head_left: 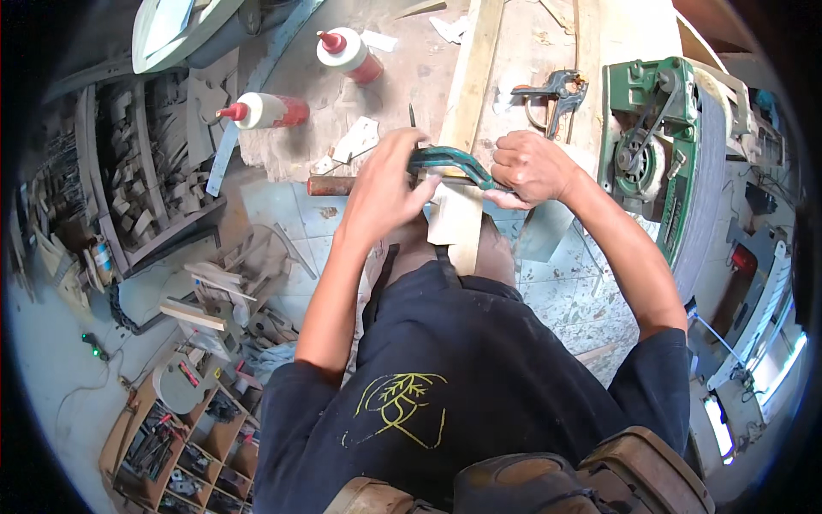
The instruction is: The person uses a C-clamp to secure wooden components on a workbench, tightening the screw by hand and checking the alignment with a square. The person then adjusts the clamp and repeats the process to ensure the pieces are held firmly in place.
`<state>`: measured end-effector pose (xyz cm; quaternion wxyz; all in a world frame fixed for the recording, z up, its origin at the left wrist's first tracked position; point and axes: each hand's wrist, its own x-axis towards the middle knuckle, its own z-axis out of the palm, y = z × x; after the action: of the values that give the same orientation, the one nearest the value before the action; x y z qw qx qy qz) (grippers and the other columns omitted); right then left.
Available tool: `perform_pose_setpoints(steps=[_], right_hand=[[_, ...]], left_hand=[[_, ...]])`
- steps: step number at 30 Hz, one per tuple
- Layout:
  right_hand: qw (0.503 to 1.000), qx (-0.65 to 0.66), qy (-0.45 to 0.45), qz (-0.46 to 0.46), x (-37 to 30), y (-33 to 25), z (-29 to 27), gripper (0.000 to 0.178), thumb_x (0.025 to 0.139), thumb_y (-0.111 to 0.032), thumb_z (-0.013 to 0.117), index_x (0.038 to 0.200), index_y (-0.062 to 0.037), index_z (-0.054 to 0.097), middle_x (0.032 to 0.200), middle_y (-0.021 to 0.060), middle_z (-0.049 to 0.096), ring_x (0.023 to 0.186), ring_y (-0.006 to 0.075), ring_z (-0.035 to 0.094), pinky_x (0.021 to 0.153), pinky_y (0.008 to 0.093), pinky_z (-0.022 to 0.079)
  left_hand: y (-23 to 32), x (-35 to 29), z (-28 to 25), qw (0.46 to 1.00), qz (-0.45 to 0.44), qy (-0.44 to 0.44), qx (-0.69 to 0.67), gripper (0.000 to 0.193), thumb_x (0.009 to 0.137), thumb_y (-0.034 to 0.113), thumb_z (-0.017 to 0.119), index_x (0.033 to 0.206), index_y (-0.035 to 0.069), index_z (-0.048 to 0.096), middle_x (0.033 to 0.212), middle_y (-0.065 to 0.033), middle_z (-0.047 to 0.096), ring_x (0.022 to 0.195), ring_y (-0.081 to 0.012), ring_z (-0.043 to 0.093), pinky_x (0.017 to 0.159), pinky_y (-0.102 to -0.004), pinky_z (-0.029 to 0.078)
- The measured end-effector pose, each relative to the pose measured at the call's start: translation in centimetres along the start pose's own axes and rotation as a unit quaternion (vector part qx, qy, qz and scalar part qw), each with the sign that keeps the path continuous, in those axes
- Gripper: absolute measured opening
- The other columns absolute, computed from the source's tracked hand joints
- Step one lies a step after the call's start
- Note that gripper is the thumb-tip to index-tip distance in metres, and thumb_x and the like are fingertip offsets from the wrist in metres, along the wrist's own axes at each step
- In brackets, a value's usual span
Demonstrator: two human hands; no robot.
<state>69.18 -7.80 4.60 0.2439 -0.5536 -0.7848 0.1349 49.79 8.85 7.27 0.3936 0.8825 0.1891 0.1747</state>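
A green clamp (pixel 452 158) with a curved frame lies across pale wooden pieces (pixel 458 218) at the near edge of the workbench. Closed in a fist, my right hand (pixel 533 168) grips the clamp's right end. My left hand (pixel 387 184) is at its left end, thumb apart from the fingers. Those fingers are blurred and partly hidden, so whether they grip the clamp is unclear. A reddish-brown wooden handle (pixel 330 185) sticks out to the left from beneath my left hand. Beyond the clamp, a long wooden board (pixel 471 77) runs away over the bench.
Two glue bottles with red caps, one upright (pixel 349 56) and one lying (pixel 270 111), are on the workbench (pixel 291 73). A black-and-orange spring clamp (pixel 561 92) lies near a green belt-driven machine (pixel 655 146) at right. Wood offcuts (pixel 137 163) fill a rack at left; a compartmented tool box (pixel 193 445) sits below.
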Motion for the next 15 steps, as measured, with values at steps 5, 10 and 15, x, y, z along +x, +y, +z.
perform_pose_setpoints(steps=[5,10,15], right_hand=[[1.000,-0.004,0.013,-0.019,0.3,0.2,0.2,0.040,0.078,-0.035,0.068,0.053,-0.0094,0.049,0.052,0.0063,0.048,0.050,0.0262,0.052,0.047,0.0382,0.043],[0.997,-0.014,0.073,0.034,-0.3,-0.3,1.4,0.031,0.074,-0.026,0.066,0.054,-0.0099,0.048,0.052,0.0061,0.047,0.049,0.0253,0.052,0.046,0.0387,0.042],[0.980,-0.012,0.159,0.119,-0.9,-1.4,2.6,0.023,0.070,-0.017,0.062,0.054,-0.0099,0.047,0.052,0.0066,0.047,0.049,0.0256,0.052,0.046,0.0396,0.040]], left_hand=[[-3.8,3.3,2.5,0.946,-0.091,-0.309,-0.017,0.023,0.068,0.020,0.074,0.078,0.001,0.066,0.062,-0.0121,0.060,0.058,-0.0247,0.059,0.059,-0.0365,0.047],[-4.3,3.7,3.4,0.920,-0.150,-0.362,-0.027,0.023,0.061,0.025,0.072,0.067,0.003,0.066,0.062,-0.0180,0.060,0.060,-0.0327,0.061,0.059,-0.0412,0.048],[-3.9,3.6,4.2,0.941,-0.088,-0.326,0.036,0.022,0.064,0.025,0.072,0.069,0.004,0.067,0.065,-0.0193,0.061,0.064,-0.0366,0.062,0.062,-0.0439,0.049]])
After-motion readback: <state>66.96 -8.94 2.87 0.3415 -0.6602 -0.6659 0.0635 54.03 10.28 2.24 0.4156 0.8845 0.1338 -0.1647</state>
